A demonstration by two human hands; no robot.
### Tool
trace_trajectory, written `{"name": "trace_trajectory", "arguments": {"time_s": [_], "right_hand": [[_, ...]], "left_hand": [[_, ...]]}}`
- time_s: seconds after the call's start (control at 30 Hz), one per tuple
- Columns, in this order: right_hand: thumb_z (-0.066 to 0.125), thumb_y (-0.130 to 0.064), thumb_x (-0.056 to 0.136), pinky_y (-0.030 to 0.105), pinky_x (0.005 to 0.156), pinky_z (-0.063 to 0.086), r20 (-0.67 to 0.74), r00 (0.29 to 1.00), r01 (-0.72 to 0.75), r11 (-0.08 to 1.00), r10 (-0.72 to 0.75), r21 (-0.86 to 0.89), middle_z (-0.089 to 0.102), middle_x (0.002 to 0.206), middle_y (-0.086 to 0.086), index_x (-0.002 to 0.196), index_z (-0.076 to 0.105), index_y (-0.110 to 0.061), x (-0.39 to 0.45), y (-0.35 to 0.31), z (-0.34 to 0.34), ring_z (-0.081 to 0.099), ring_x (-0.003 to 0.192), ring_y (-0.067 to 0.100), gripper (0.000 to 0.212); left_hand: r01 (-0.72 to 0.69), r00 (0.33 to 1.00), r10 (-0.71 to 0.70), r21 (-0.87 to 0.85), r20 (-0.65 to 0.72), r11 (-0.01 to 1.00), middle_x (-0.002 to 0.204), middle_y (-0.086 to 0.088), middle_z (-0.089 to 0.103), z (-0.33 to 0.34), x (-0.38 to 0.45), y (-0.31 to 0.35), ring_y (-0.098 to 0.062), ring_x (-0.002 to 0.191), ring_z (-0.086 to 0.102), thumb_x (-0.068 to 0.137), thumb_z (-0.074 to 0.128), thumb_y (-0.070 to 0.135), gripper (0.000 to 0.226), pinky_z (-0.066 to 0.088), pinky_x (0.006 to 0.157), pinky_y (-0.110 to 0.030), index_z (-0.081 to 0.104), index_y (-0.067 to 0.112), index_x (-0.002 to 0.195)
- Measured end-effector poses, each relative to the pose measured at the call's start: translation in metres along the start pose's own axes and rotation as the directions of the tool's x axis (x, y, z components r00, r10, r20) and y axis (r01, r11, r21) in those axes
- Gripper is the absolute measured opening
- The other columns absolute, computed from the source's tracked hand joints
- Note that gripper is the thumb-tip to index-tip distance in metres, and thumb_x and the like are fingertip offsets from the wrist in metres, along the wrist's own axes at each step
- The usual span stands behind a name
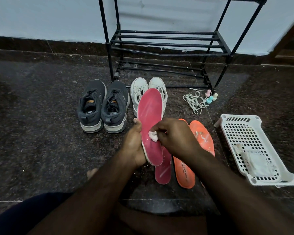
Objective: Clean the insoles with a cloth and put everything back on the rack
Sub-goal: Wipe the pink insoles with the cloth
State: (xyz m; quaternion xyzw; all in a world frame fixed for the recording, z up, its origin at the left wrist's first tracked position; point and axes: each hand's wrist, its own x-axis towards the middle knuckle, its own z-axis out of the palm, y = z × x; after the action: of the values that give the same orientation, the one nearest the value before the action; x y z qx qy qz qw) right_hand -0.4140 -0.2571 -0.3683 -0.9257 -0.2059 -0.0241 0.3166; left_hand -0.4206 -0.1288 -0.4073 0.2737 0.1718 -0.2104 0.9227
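With the left hand gripping only the edge of the raised pink foam insole and the right hand pinching a small white cloth wad against it, hard rubbing could buckle the insole or twist it loose.

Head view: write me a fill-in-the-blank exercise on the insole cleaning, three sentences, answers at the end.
1. The left hand holds up a ____ insole while the right hand rubs it with a white cloth.
2. Two ____ insoles lie on the floor right of the second pink insole.
3. The dark grey sneakers stand ____ of the white sneakers.

Answers: pink; orange; left
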Motion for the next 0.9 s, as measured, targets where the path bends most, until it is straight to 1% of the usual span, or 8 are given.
{"name": "trace_trajectory", "arguments": {"time_s": [0.17, 0.3, 0.4, 0.5, 0.63, 0.77, 0.8, 0.9], "right_hand": [[0.055, -0.008, 0.078, 0.036, 0.085, 0.047, 0.152, 0.988, 0.06, 0.984, -0.035, -0.165, 0.068, 0.096, 0.012, 0.096, 0.076, -0.006, -0.002, -0.005, 0.005, 0.061, 0.095, 0.027, 0.028], [0.058, -0.014, 0.081, 0.04, 0.079, 0.046, 0.272, 0.958, 0.157, 0.963, -0.094, -0.221, 0.065, 0.086, 0.012, 0.084, 0.073, -0.007, -0.005, -0.013, 0.012, 0.06, 0.086, 0.027, 0.017], [0.053, -0.013, 0.073, 0.04, 0.071, 0.05, 0.178, 0.981, 0.104, 0.98, -0.073, -0.17, 0.066, 0.081, 0.009, 0.081, 0.075, -0.011, -0.006, -0.011, 0.017, 0.062, 0.077, 0.028, 0.024], [0.052, -0.015, 0.081, 0.041, 0.074, 0.051, 0.019, 0.999, -0.036, 0.99, 0.039, -0.135, 0.064, 0.088, 0.008, 0.093, 0.074, -0.011, -0.002, -0.007, 0.013, 0.063, 0.082, 0.029, 0.026], [0.051, -0.019, 0.081, 0.033, 0.081, 0.047, 0.158, 0.984, -0.059, 0.989, 0.081, -0.136, 0.071, 0.091, 0.003, 0.094, 0.076, -0.018, -0.005, -0.021, 0.013, 0.064, 0.087, 0.022, 0.028], [0.061, -0.01, 0.081, 0.011, 0.065, 0.041, 0.237, 0.964, -0.112, 0.993, 0.116, -0.033, 0.075, 0.086, -0.005, 0.089, 0.078, -0.021, -0.008, -0.02, 0.009, 0.064, 0.078, 0.008, 0.021], [0.061, -0.01, 0.08, 0.013, 0.068, 0.043, 0.195, 0.977, -0.089, 0.996, 0.092, -0.027, 0.074, 0.086, -0.003, 0.089, 0.078, -0.02, -0.009, -0.018, 0.009, 0.064, 0.078, 0.009, 0.021], [0.054, -0.015, 0.077, 0.037, 0.074, 0.051, 0.082, 0.996, -0.007, 0.985, 0.021, -0.17, 0.067, 0.086, 0.005, 0.087, 0.075, -0.012, -0.004, -0.01, 0.014, 0.062, 0.081, 0.027, 0.024]], "left_hand": [[0.031, 0.999, -0.033, -0.042, -0.036, 0.999, 0.095, -0.021, 0.073, -0.005, 0.004, 0.001, -0.031, 0.081, 0.075, 0.099, 0.029, 0.059, 0.078, 0.062, 0.069, -0.043, 0.077, -0.003, 0.093], [0.051, 0.992, -0.049, 0.013, -0.12, 0.999, 0.104, -0.02, 0.07, -0.007, 0.006, 0.003, -0.031, 0.091, 0.07, 0.099, 0.028, 0.065, 0.077, 0.058, 0.083, -0.042, 0.064, -0.001, 0.114], [0.059, 0.983, -0.051, 0.039, -0.177, 0.997, 0.108, -0.022, 0.07, -0.005, 0.005, -0.002, -0.033, 0.097, 0.068, 0.099, 0.03, 0.064, 0.076, 0.054, 0.084, -0.045, 0.062, -0.001, 0.121], [0.055, 0.988, -0.055, -0.004, -0.145, 0.998, 0.109, -0.022, 0.07, -0.001, 0.001, -0.005, -0.033, 0.103, 0.066, 0.101, 0.028, 0.061, 0.073, 0.051, 0.086, -0.045, 0.061, 0.0, 0.123], [0.072, 0.986, -0.068, 0.015, -0.153, 0.997, 0.101, -0.025, 0.072, 0.001, 0.001, -0.005, -0.034, 0.092, 0.071, 0.1, 0.03, 0.062, 0.076, 0.05, 0.083, -0.046, 0.065, -0.005, 0.11], [0.023, 0.979, -0.015, 0.039, -0.204, 0.999, 0.094, -0.023, 0.074, 0.0, 0.003, -0.004, -0.031, 0.078, 0.075, 0.103, 0.031, 0.057, 0.072, 0.051, 0.076, -0.044, 0.066, -0.006, 0.1], [0.019, 0.98, -0.013, 0.03, -0.198, 0.999, 0.094, -0.023, 0.074, 0.0, 0.003, -0.004, -0.031, 0.08, 0.075, 0.103, 0.03, 0.056, 0.072, 0.051, 0.078, -0.044, 0.066, -0.006, 0.101], [0.055, 0.987, -0.057, -0.013, -0.151, 0.998, 0.102, -0.024, 0.071, 0.0, 0.001, -0.007, -0.034, 0.097, 0.069, 0.103, 0.03, 0.055, 0.067, 0.049, 0.091, -0.047, 0.063, -0.003, 0.114]]}}
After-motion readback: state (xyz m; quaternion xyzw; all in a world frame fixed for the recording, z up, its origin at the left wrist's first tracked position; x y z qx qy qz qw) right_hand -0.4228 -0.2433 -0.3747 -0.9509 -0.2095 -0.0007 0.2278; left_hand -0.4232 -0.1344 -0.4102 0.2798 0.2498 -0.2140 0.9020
